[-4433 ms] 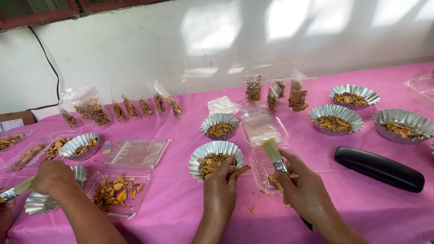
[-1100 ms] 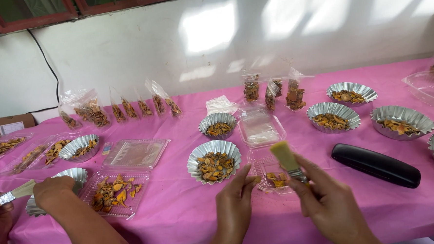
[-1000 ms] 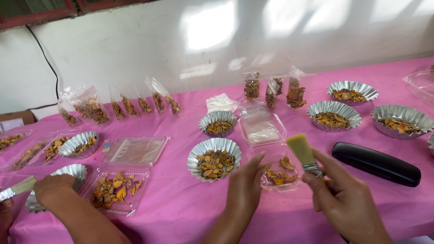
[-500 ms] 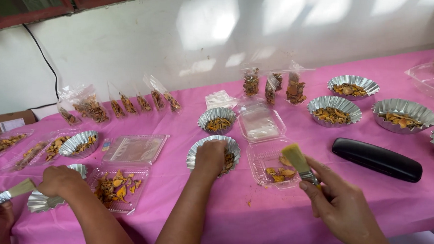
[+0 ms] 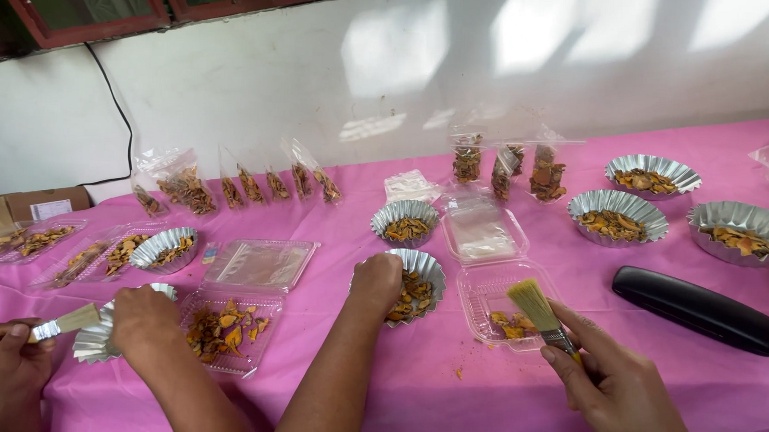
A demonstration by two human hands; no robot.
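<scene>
A pink cloth (image 5: 480, 402) covers the table, smooth with a few crumbs on it. The left hand (image 5: 376, 279) reaches into a crinkled foil cup (image 5: 421, 274) of orange-brown dried chips, fingers curled down over the near rim and onto the chips; whether they pinch any cannot be told. The right hand (image 5: 615, 390) grips a brush (image 5: 540, 311) by its metal ferrule, fingers closed round it, the pale flat bristles tilted up over a clear hinged plastic box (image 5: 494, 286). That box lies open just right of the cup, a few chips in its near half, its lid half bare. A long black glossy case (image 5: 696, 309) lies right of the box, well apart. More pleated foil cups (image 5: 618, 216) of chips stand behind, with small clear bags (image 5: 542, 171) of the same chips near the wall. At the left, another person's hand (image 5: 142, 318) rests beside a second clear box (image 5: 224, 330) of chips, and their other hand (image 5: 10, 368) holds a brush (image 5: 60, 324) with a yellow handle.
</scene>
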